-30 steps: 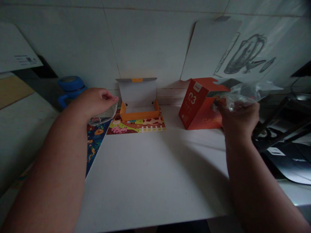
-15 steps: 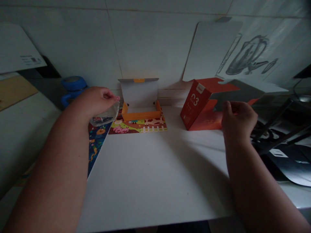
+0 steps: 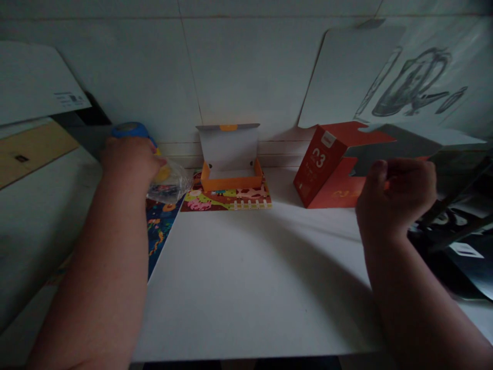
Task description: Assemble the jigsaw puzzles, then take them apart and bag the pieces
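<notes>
My left hand (image 3: 131,159) is at the back left, in front of a blue bottle (image 3: 131,129) whose lid shows above the knuckles. Its fingers are curled, and the fingertips meet the top of a crinkled clear plastic bag (image 3: 171,182). A yellow patch shows beside and through the plastic. My right hand (image 3: 396,198) is raised in front of the orange-red carton (image 3: 319,164) marked 23. Thumb and fingers are closed, with nothing visible in them. Between the hands, a small orange box (image 3: 231,182) stands with its lid up, on a farm-picture card (image 3: 227,201).
The white table (image 3: 239,288) meets a tiled wall. A dark blue picture sheet (image 3: 159,228) lies at the left, near a tan board (image 3: 34,149). On the right are dark metal bars and a black item with a white label (image 3: 466,250).
My left hand has moved left, toward the blue bottle, and the bag has shifted slightly left too. My right hand has moved a little right. The view has shifted slightly left.
</notes>
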`<control>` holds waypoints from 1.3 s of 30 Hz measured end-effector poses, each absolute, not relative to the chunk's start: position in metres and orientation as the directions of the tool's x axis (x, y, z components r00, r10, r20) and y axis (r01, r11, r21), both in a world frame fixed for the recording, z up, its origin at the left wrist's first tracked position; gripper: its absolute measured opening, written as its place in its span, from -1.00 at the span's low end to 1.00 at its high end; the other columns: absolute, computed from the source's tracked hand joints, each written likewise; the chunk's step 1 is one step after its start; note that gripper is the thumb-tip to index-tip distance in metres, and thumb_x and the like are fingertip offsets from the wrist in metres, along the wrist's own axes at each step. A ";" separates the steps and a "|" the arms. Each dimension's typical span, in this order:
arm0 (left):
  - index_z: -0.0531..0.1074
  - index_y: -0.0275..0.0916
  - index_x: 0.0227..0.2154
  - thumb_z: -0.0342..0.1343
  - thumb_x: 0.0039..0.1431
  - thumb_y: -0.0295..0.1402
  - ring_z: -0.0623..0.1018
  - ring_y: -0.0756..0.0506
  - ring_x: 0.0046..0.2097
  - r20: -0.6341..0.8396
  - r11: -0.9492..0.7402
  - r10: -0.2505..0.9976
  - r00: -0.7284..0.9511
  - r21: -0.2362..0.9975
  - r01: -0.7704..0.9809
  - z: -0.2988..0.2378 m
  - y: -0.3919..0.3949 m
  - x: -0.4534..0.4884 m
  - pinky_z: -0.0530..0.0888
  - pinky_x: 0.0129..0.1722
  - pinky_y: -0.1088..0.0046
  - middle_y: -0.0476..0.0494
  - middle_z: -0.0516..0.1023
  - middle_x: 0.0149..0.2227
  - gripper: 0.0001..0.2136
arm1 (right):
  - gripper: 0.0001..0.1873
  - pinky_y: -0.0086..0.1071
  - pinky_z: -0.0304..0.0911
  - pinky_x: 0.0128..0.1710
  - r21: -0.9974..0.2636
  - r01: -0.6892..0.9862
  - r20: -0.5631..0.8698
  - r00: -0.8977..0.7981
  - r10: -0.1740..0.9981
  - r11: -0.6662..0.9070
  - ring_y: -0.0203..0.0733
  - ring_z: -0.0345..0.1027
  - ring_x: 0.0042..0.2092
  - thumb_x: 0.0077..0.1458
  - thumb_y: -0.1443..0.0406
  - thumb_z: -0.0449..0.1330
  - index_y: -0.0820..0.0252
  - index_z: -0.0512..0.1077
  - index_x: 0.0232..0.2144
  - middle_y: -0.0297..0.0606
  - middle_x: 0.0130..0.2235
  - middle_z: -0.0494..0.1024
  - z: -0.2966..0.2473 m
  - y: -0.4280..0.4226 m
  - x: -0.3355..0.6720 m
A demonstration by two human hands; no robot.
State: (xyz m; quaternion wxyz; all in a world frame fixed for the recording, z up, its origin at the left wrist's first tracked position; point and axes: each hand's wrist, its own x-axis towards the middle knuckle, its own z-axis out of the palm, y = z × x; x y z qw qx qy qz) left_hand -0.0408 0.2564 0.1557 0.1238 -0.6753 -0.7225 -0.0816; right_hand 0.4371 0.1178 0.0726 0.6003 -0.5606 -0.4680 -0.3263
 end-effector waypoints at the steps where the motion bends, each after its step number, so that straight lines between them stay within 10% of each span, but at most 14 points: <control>1: 0.61 -0.33 -0.03 0.16 0.25 -0.09 0.52 -0.46 0.12 0.274 0.128 0.956 -0.106 -0.063 0.990 0.158 0.254 -0.039 0.46 0.18 -0.10 -0.46 0.62 0.04 -0.58 | -0.90 -0.26 0.25 -0.26 -0.350 0.920 0.934 0.328 0.141 0.177 -0.22 0.32 -0.36 0.19 0.27 0.22 0.15 0.41 -0.36 -0.31 -0.38 0.42 0.071 0.117 0.434; 6: 0.64 -0.32 -0.02 0.04 0.31 -0.21 0.59 -0.34 0.05 0.419 0.160 0.897 -0.141 -0.011 0.987 0.171 0.235 -0.021 0.50 0.15 0.02 -0.35 0.66 0.04 -0.61 | -0.86 -0.27 0.29 -0.27 -0.326 0.911 0.931 0.264 0.251 0.252 -0.21 0.37 -0.35 0.22 0.21 0.27 0.17 0.47 -0.32 -0.28 -0.37 0.47 0.062 0.111 0.418; 15: 0.61 -0.26 -0.08 0.07 0.40 -0.12 0.63 -0.17 -0.07 0.689 -0.275 0.718 0.100 0.150 0.950 0.187 0.204 0.026 0.49 0.03 0.32 -0.12 0.65 -0.13 -0.66 | -0.84 -0.30 0.31 -0.31 -0.367 0.895 0.887 0.254 0.387 0.255 -0.20 0.45 -0.37 0.23 0.19 0.29 0.16 0.50 -0.30 -0.26 -0.35 0.56 0.059 0.105 0.401; 27: 0.58 -0.19 -0.13 0.26 0.32 -0.37 0.62 -0.21 -0.09 0.430 -0.721 0.644 0.633 0.062 0.691 0.130 0.201 0.097 0.49 -0.11 0.27 -0.19 0.62 -0.13 -0.89 | -0.84 -0.30 0.33 -0.37 -0.336 0.849 0.732 -0.038 0.680 0.409 -0.17 0.43 -0.40 0.28 0.13 0.27 0.08 0.51 -0.24 -0.28 -0.38 0.55 0.051 0.107 0.387; 33: 0.54 -0.17 -0.05 0.22 0.29 -0.48 0.66 -0.27 -0.06 0.302 -0.768 0.620 0.725 0.042 0.639 0.125 0.160 0.123 0.55 -0.13 0.20 -0.26 0.63 -0.06 -0.79 | -0.35 -0.29 0.38 -0.35 -0.421 0.722 0.544 -0.284 0.789 0.550 -0.18 0.40 -0.35 0.19 -0.04 0.42 0.12 0.39 0.18 -0.20 -0.16 0.51 0.039 0.109 0.371; 39: 0.48 -0.13 0.08 0.34 0.30 -0.27 0.62 -0.27 0.12 0.243 -0.849 0.528 0.814 0.161 0.503 0.130 0.142 0.121 0.55 0.08 0.19 -0.24 0.60 0.12 -0.66 | -0.74 -0.34 0.25 -0.42 -0.465 0.758 0.489 -0.210 0.846 0.457 -0.22 0.37 -0.44 0.21 0.21 0.30 0.11 0.49 -0.06 -0.31 -0.33 0.53 0.032 0.112 0.360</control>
